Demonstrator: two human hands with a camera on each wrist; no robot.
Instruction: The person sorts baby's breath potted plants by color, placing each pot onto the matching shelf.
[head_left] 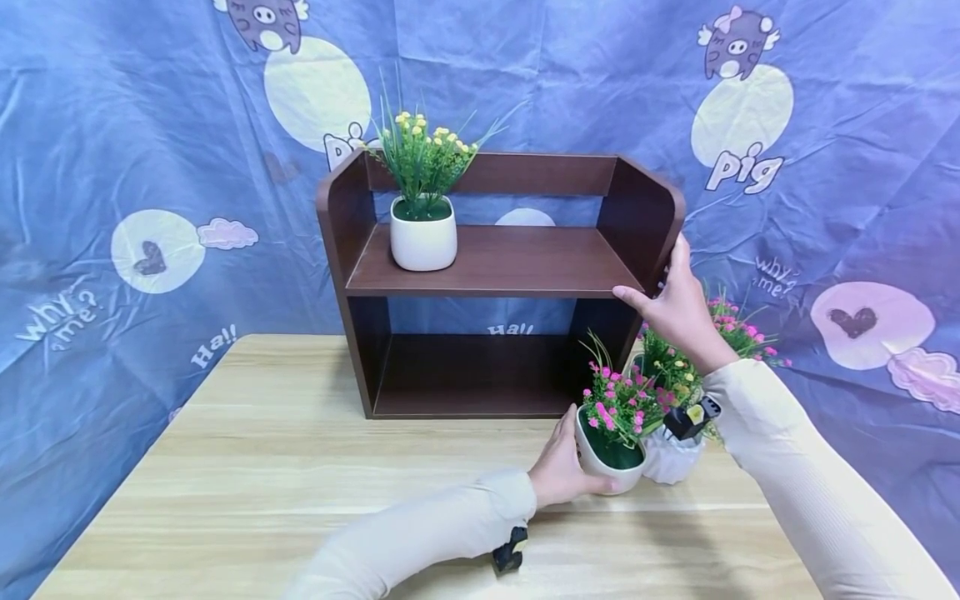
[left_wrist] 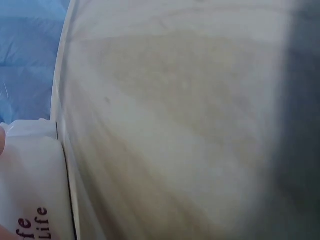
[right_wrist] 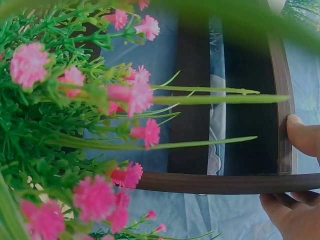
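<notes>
My left hand (head_left: 558, 468) grips a white pot of pink flowers (head_left: 622, 477), the thumb along its near side and the fingers at its left. This pot (left_wrist: 32, 175) shows dark "Life" lettering in the left wrist view. Higher up, my right hand (head_left: 678, 308) holds the right side panel of a dark brown two-tier shelf (head_left: 517, 258), thumb at the front edge of the upper board and fingers behind the panel. In the right wrist view, the thumb and fingers lie on either side of this panel (right_wrist: 225, 184), with pink flowers (right_wrist: 95, 197) close to the camera.
On the left of the upper board stands a white pot with yellow flowers (head_left: 423, 242). More potted flowers, including a white ribbed pot (head_left: 675, 458), crowd the shelf's right side, partly behind my right arm. A wooden table (head_left: 300, 467) supports everything; a blue printed cloth (head_left: 150, 125) hangs behind.
</notes>
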